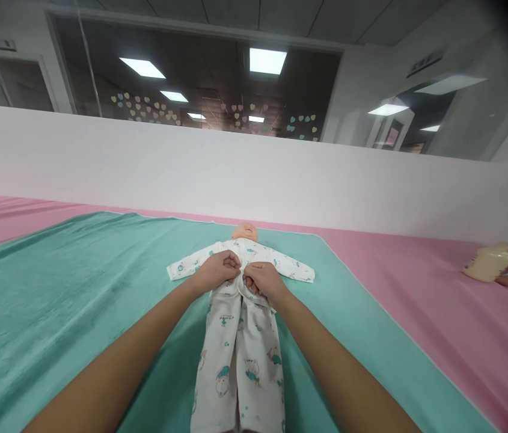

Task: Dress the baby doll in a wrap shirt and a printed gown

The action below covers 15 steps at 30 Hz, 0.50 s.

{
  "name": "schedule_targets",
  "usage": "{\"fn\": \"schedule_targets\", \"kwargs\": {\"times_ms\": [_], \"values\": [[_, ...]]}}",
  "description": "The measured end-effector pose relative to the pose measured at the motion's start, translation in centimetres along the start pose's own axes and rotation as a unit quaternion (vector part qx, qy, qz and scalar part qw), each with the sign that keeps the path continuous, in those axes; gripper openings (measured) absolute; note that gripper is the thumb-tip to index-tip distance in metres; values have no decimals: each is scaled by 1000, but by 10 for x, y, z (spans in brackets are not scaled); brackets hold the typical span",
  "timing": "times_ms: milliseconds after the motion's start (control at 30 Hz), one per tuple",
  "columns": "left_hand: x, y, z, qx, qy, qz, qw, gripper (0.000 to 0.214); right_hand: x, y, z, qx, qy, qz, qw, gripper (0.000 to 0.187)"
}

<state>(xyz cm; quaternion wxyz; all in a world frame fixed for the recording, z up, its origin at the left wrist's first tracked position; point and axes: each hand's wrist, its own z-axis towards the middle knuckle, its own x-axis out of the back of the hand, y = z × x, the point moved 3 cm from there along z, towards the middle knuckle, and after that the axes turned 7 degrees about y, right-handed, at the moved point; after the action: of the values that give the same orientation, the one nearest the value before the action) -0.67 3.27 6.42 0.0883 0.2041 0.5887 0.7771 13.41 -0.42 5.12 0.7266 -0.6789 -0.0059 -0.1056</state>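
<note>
A green blanket [55, 294] spreads from the left edge across the lower frame. Just left of centre, the person's left hand [220, 269], fingers curled, pinches the front of a printed white top [292, 269]. The top is on a doll [245, 232] lying face up at the centre, arms outstretched, with matching trousers [222, 367] reaching the bottom edge. Just right of centre, the right hand [263, 280] pinches the top's front too, close beside the left. Pink cloth [420, 270] fills the right, bearing a blurred pale-yellow object [488, 263].
</note>
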Motion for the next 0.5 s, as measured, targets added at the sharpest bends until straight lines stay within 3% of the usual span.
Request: {"fn": "schedule_targets", "kwargs": {"times_ms": [500], "values": [[-3, 13, -6, 9, 5, 65, 998, 15, 3, -3, 1, 5, -36, -4, 999, 13]]}}
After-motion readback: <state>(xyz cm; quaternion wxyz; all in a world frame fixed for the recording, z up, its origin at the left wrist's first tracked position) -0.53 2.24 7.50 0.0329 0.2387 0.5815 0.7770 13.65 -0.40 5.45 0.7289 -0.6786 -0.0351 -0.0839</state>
